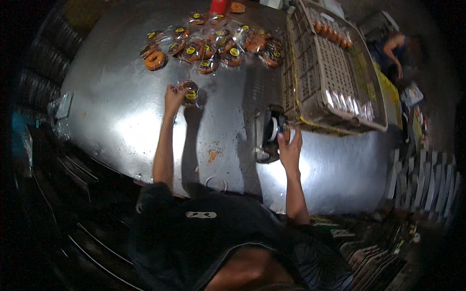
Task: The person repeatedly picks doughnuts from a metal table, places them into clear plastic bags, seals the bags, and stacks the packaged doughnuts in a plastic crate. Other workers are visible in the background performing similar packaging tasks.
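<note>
My left hand [175, 94] pinches a wrapped, dark-topped donut with a round yellow label [191, 95] on the steel table [126, 102]. My right hand [290, 148] is beside a black tape dispenser [264, 133] with a pale roll, its thumb and fingers curled at something brownish that I cannot make out. Farther back lie several bagged donuts [206, 65] with similar labels and a plain ring donut [154, 60] at their left.
A plastic crate [291, 72] with rows of wrapped items fills the back right. A red object [218, 7] stands at the far edge. Another person [391, 51] works at the right. Stacked trays [422, 184] are at the lower right.
</note>
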{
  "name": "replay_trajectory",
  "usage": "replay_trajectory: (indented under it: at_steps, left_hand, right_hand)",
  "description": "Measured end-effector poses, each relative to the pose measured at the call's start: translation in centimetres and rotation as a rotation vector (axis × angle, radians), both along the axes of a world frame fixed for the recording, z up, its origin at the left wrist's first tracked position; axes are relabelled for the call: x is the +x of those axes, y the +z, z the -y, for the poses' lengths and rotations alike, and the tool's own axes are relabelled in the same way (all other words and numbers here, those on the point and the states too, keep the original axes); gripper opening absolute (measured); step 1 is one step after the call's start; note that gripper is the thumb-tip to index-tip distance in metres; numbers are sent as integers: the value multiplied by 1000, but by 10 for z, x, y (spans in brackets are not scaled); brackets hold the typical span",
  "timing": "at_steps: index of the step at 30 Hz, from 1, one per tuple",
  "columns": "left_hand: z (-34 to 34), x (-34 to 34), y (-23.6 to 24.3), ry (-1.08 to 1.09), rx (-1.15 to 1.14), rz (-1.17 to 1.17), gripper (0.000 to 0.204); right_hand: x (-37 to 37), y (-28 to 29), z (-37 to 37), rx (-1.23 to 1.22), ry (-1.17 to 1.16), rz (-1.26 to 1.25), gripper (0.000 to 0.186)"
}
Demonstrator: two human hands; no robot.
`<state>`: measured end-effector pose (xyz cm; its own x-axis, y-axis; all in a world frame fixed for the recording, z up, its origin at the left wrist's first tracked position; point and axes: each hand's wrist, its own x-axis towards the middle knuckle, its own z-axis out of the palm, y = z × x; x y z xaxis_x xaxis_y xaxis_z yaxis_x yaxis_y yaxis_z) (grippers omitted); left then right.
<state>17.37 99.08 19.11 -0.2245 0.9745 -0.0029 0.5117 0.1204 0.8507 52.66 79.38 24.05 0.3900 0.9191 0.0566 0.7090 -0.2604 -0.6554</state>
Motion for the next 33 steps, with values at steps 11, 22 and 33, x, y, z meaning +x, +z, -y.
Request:
replay_trajectory:
  at_steps: [11,22,33]
  left_hand:
    - [237,139,111,-254,-28,915,23]
    - [274,150,127,-629,437,815,29]
    - [266,144,139,-563,64,1008,13]
  right_hand:
    - [-64,80,73,10,336,-918,46]
    - [-64,103,110,445,418,-1349,35]
    - [-55,106,96,450,574,-760,32]
